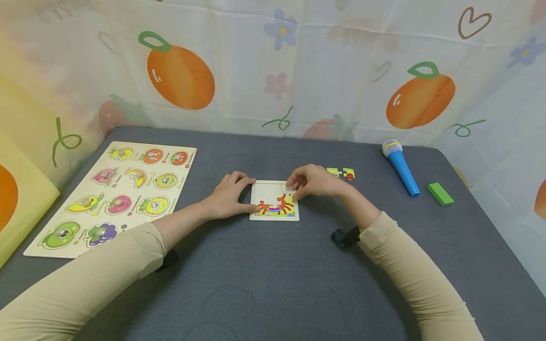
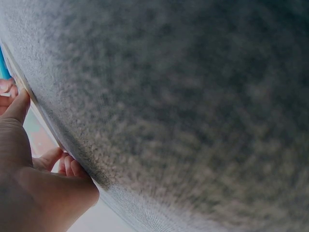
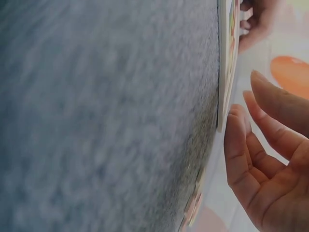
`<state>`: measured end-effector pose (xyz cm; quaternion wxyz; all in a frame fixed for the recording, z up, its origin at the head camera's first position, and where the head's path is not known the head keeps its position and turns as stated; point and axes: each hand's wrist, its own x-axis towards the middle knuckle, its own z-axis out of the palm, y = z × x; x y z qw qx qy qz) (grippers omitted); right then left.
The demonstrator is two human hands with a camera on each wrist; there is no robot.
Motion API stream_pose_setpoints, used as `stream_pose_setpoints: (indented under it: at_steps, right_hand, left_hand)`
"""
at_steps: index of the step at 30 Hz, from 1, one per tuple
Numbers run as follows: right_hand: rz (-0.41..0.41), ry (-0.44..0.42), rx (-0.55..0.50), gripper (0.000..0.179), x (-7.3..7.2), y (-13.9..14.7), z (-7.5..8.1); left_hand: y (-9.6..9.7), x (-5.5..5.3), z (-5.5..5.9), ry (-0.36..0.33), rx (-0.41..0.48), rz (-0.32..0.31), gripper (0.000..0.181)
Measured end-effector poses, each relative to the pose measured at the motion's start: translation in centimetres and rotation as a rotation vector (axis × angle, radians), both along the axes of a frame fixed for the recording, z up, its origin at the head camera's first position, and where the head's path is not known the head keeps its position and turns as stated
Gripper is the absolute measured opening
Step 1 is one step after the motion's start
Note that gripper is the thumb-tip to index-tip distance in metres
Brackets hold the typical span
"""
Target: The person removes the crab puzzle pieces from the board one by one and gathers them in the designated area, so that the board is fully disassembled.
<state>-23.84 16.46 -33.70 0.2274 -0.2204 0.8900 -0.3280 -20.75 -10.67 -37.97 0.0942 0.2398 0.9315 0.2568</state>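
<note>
A small square jigsaw board (image 1: 273,188) with a pale rim lies flat on the table. Its lower half holds pieces with a red animal and a rainbow; the upper half shows bare wood. My left hand (image 1: 228,196) rests on the board's left side, thumb and forefinger spread along the rim. My right hand (image 1: 317,182) is at the board's right side, thumb and forefinger over its right part. In the right wrist view, that hand's thumb and forefinger (image 3: 273,121) stand apart with nothing seen between them. Loose yellow jigsaw pieces (image 1: 348,173) lie just beyond the right hand.
A large fruit peg puzzle (image 1: 128,203) covers the table's left side, partly under my left sleeve. To the right lie a blue toy microphone (image 1: 403,170) and a green block (image 1: 440,194). A printed curtain (image 1: 256,66) hangs behind the grey table (image 1: 264,279).
</note>
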Motion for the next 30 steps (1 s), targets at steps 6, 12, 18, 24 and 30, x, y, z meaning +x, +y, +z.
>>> stream_pose_setpoints:
  at_steps: [6,12,18,24,30]
  right_hand:
    - [0.042,0.03,0.024,0.034,0.1,-0.5,-0.1]
    - [0.07,0.049,0.031,0.033,0.2,-0.8,-0.2]
    - [0.077,0.021,0.031,0.035,0.4,-1.0,-0.4]
    - [0.077,0.012,0.036,0.037,0.5,-1.0,-0.7]
    - [0.087,0.034,0.032,0.035,0.5,-1.1,-0.7]
  left_hand:
    - [0.0,0.0,0.0,0.0,-0.003,-0.001,0.082]
    - [0.0,0.0,0.0,-0.004,-0.003,0.0,0.082]
    - [0.0,0.0,0.1,-0.005,-0.005,0.0,0.082]
    - [0.0,0.0,0.0,-0.006,-0.005,0.005,0.082]
    - [0.0,0.0,-0.1,0.001,-0.006,0.006,0.081]
